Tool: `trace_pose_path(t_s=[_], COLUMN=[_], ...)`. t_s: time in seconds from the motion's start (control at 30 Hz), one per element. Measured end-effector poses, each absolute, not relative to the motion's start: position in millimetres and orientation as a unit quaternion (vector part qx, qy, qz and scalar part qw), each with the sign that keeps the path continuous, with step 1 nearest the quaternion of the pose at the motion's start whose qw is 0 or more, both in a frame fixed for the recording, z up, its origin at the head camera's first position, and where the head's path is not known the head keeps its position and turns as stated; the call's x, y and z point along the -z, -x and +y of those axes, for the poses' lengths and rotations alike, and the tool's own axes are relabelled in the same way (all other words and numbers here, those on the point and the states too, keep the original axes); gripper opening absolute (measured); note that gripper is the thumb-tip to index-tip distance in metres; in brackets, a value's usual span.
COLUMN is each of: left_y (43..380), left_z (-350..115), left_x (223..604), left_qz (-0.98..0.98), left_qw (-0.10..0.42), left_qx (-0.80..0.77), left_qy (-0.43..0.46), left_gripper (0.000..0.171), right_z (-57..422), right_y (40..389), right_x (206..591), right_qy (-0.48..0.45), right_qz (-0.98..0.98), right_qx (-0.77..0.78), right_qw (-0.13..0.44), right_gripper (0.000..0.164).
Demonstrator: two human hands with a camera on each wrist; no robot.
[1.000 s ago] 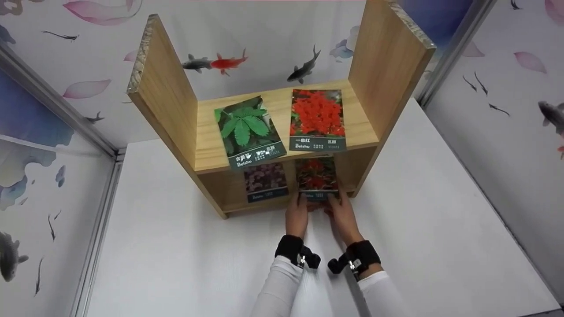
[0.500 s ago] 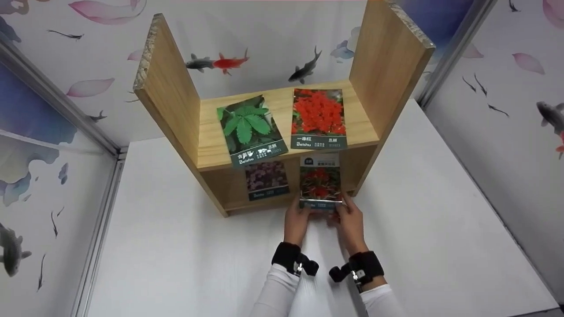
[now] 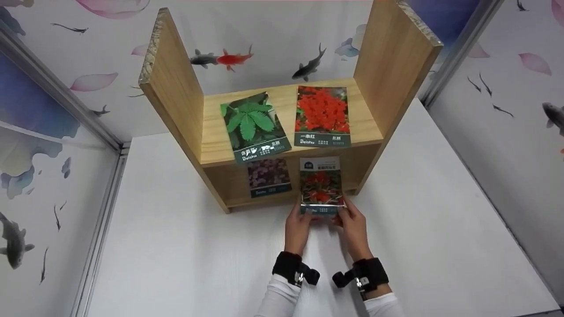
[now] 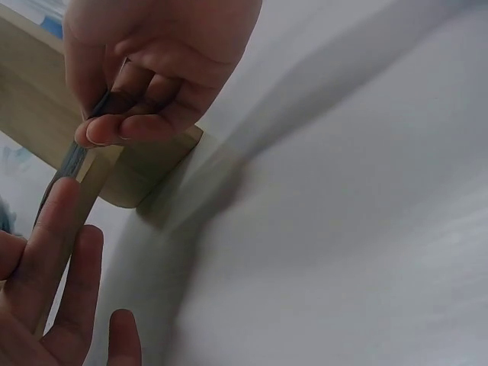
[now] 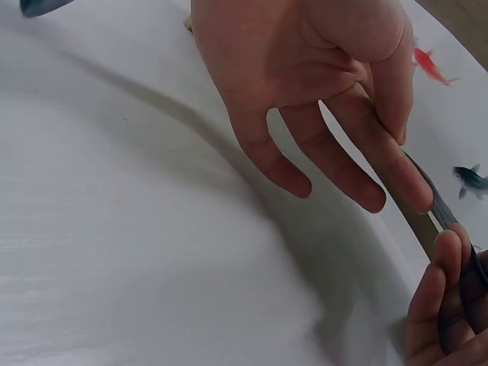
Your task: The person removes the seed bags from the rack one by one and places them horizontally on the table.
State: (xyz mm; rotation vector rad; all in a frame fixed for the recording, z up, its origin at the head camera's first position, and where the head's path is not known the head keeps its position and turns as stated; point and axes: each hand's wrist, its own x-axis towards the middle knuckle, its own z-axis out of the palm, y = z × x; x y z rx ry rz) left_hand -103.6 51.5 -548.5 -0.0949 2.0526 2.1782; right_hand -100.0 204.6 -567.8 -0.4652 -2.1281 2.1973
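Slid white-topped flower packet farther out of wooden shelf. Pinching bottom edge with fingers of left hand and right hand.

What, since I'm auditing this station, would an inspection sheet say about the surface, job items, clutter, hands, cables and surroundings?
Surface: white tabletop, with a wooden shelf unit standing on it.
Job's things: pale-topped packet with red flowers, held near its lower end.
Clutter: three more packets; green-leaf packet and scarlet-flower packet on the upper board, purple-flower packet below it.
Hands: left hand and right hand grip the pale-topped packet from either side.
Cables: nothing seen.
Surroundings: walls printed with fish and petals.
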Motion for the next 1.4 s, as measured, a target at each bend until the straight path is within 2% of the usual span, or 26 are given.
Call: trace_pose_path(t_s=[0.2,0.37,0.53,1.03,1.23,1.4], left_y=[100.3,97.7,92.8,75.9,66.8,60.5], left_z=[49.8,50.5,50.4,36.5,26.2,15.8], left_x=[546.8,542.0,533.5,517.1,513.4,512.2], left_qz=[0.672,0.667,0.671,0.661,0.66,0.655], left_qw=[0.093,0.092,0.087,0.073,0.088,0.076], left_qx=[-0.733,-0.738,-0.736,-0.747,-0.746,-0.752], left_qy=[0.036,0.028,0.015,-0.026,-0.014,-0.014], left_gripper=[0.055,0.056,0.057,0.056,0.058,0.058], right_z=[204.9,209.2,213.2,206.2,199.2,187.3], right_y=[91.9,92.6,91.9,79.2,71.6,64.5], right_x=[546.8,547.1,551.0,531.7,517.0,505.1], right_qy=[0.149,0.16,0.161,0.121,0.107,0.094], right_qz=[-0.684,-0.696,-0.709,-0.723,-0.725,-0.723], right_qx=[-0.714,-0.7,-0.687,-0.68,-0.68,-0.683], right_qw=[0.003,-0.015,-0.01,-0.002,-0.026,-0.044], right_gripper=[0.046,0.045,0.043,0.043,0.046,0.049])
